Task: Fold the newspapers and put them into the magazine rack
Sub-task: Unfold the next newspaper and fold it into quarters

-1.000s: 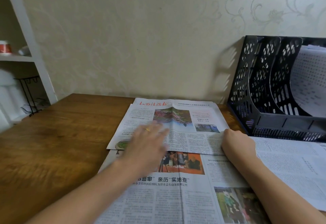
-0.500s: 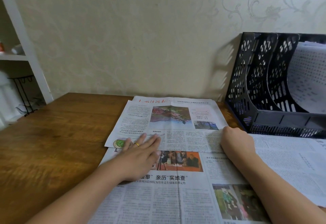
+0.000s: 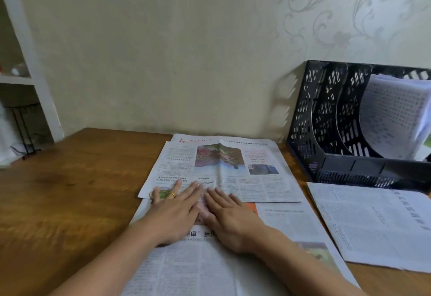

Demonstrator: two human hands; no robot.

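Observation:
A newspaper (image 3: 233,169) lies on the wooden table (image 3: 70,190), its far part folded back toward me so the fold edge runs across the middle. My left hand (image 3: 175,211), wearing a gold ring, and my right hand (image 3: 228,218) rest flat side by side on that edge, fingers spread, pressing the paper down. The black perforated magazine rack (image 3: 326,118) stands at the back right against the wall, and a curled newspaper (image 3: 396,118) sits in its right slot.
Another folded newspaper (image 3: 377,225) lies on the table in front of the rack, right of my hands. A white shelf unit (image 3: 25,57) stands at the far left beyond the table's edge. The wallpapered wall runs close behind the table.
My right hand has slid left from the paper's right edge to the middle, beside my left hand. The left hand has drawn back onto the fold edge. The view has tilted slightly.

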